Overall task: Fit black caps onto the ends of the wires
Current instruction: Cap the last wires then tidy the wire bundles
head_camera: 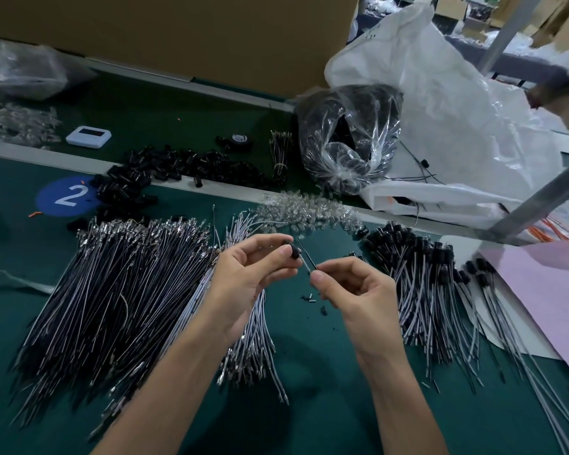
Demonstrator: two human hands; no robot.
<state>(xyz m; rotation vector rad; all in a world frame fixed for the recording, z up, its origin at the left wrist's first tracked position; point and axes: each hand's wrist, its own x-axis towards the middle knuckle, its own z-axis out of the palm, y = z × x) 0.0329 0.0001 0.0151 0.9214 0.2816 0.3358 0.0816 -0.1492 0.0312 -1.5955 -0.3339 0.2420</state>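
The left hand (253, 267) pinches a small black cap (294, 251) between the thumb and the fingertips and holds it above the green worktop (309, 372). The right hand (352, 290) is just below and to the right of this cap. Its thumb and forefinger pinch two thin wires (309, 262), one white and one black, which run up and to the left until they reach the cap. It is not possible to see if their ends are already inside the cap.

To the left of the cap lies a wide heap of uncapped wires (112, 290) with bare metal ends. Directly below the cap, partly under the left hand, lies a smaller bundle of white wires (257, 343). To the right of the cap lies a heap of capped wires (424, 284). Just beyond the cap is a heap of clear plastic parts (306, 211). Further beyond it and to the left is a pile of loose black caps (178, 169), and beyond it to the right stands a clear bag of black parts (349, 139).
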